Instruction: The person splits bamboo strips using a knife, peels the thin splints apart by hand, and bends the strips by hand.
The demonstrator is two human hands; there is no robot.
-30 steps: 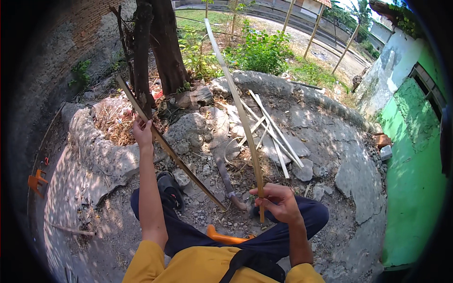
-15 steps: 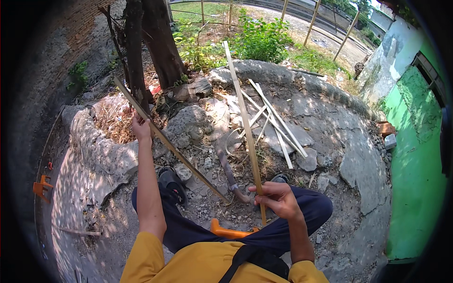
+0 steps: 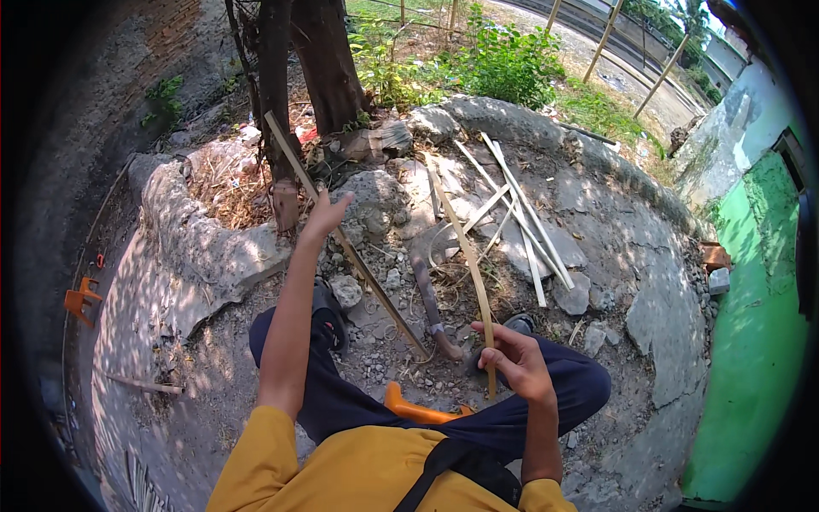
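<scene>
My left hand (image 3: 322,219) is closed around a long, flat bamboo strip (image 3: 375,286), with the thumb sticking out to the side. That strip slants from beside the tree trunk down to the rubble between my feet. In my right hand (image 3: 518,365), above my right knee, a second pale bamboo strip (image 3: 465,243) is pinched near its close end between thumb and fingers. Its far end points away from me, toward several loose pale strips (image 3: 525,224) crossed on the ground. Between the two held strips lies a curved tool with a dark handle (image 3: 426,294).
A tree trunk (image 3: 326,68) and a rough broken concrete edge (image 3: 183,243) are at the left. Orange plastic (image 3: 418,412) shows between my legs; an orange plastic chair (image 3: 83,300) stands far left. A green wall (image 3: 755,341) rises at the right. Loose stones surround my feet.
The far end of the right-hand strip has come lower and closer. My left thumb now sticks out from its strip. The view has shifted, so the surroundings sit further right.
</scene>
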